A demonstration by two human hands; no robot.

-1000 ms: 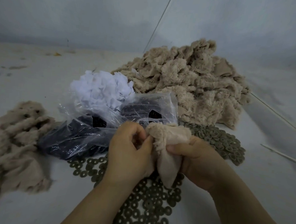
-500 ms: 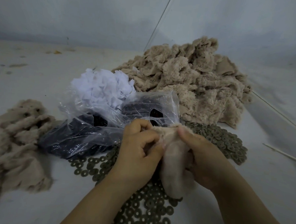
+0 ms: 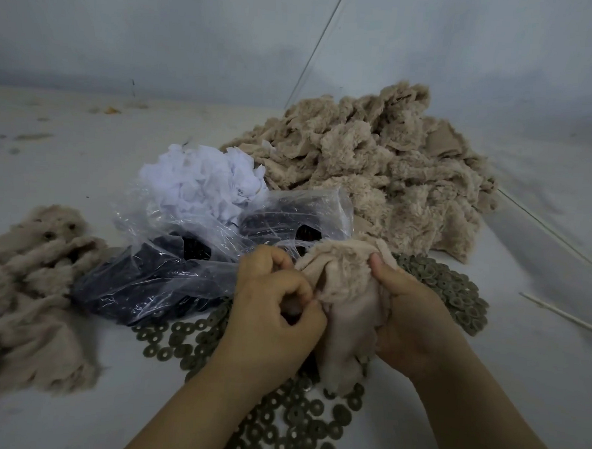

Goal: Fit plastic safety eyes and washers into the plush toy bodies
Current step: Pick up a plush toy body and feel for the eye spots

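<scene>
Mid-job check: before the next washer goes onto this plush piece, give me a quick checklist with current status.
1. Plush body gripped by right hand: ok.
2. Left hand working at the fabric edge: ok.
3. Eye post through the fabric: cannot tell, fingers hide it.
4. Washer already between the left fingers: cannot tell.
5. Loose washers close below the hands: ok.
6. Bag of black eyes beside the left hand: ok.

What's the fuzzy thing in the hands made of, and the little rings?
The fuzzy piece looks like tan plush fabric, shaggy outside with a smooth backing showing. The rings look like dull olive plastic or metal, flat with holes; which is unclear.
</scene>
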